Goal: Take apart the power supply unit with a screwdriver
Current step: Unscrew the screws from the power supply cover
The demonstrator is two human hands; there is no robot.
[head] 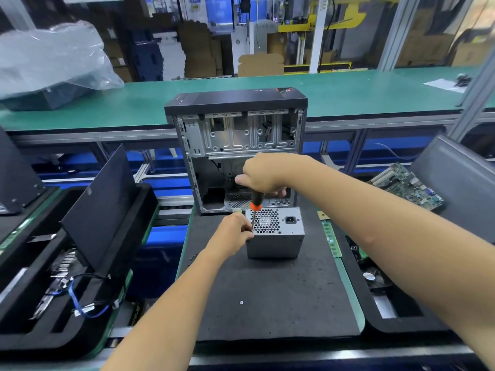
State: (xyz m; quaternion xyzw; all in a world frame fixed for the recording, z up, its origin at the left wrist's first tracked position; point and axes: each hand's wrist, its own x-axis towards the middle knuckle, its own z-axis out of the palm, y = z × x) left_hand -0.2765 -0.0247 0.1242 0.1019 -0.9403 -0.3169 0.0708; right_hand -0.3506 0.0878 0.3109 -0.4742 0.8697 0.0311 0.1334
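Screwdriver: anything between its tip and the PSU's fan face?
Nothing visible. The right hand holds the black-and-orange screwdriver upright, its shaft running down onto the left edge of the grey metal power supply unit. The left hand grips that corner beside the shaft, not under the tip.

Grey power supply unit (276,234) on mat, screwdriver (254,207) upright at its top.

No text or label is sharp enough to read.
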